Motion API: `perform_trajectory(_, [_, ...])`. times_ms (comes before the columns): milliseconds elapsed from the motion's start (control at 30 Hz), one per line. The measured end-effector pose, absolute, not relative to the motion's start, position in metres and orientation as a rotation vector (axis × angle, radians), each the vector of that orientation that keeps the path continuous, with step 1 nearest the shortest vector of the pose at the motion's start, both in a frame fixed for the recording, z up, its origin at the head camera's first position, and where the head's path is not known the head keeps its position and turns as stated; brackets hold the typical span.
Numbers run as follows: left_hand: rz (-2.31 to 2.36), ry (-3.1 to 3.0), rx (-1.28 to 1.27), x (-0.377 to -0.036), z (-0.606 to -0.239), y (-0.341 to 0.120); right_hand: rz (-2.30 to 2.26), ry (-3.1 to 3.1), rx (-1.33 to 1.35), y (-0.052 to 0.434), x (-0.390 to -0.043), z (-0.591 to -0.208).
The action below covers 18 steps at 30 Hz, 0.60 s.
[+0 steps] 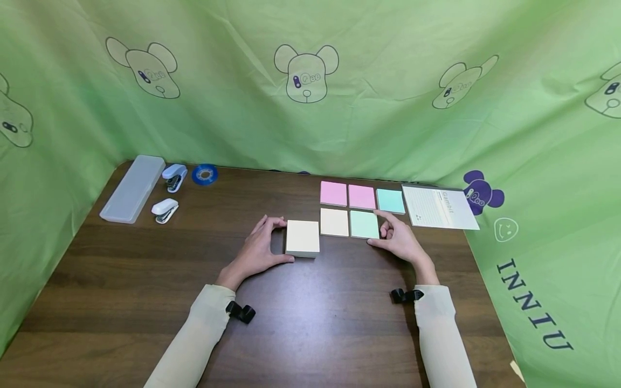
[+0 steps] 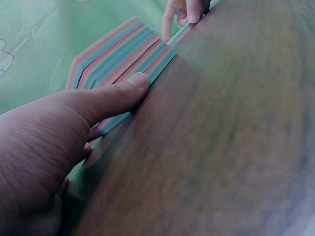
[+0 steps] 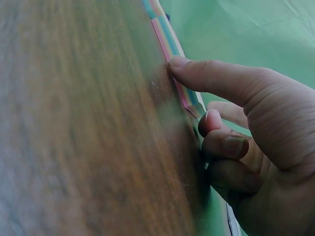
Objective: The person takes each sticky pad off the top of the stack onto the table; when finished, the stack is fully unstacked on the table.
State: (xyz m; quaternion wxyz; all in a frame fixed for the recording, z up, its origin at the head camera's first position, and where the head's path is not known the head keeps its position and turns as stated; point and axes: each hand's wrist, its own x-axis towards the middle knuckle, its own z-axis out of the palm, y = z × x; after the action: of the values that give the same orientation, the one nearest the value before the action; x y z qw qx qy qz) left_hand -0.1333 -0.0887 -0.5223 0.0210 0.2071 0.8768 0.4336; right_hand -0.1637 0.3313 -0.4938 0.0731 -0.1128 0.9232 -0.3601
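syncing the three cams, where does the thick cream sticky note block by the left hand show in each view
head: thick cream sticky note block at table centre, left hand gripping it.
left wrist: its striped side upper left, under the thumb.
right wrist: cannot tell; only thin striped pad edges show.
shared landmark: dark wooden table.

I count five flat sticky-note pads by my right hand (image 1: 402, 241): two pink (image 1: 333, 193), one blue (image 1: 390, 200), one cream (image 1: 334, 221), one mint (image 1: 364, 224). One thick note block (image 1: 303, 237) sits against my left hand (image 1: 256, 251). Beyond my left hand lie two staplers (image 1: 165, 210).
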Motion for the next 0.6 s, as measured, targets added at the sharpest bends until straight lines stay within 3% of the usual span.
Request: perform_trajectory(600, [1.354,2.711,0.635,-0.1324,-0.5201,-0.0886,-1.266,2.713,-0.379,0.3224,-0.1633,-0.4853])
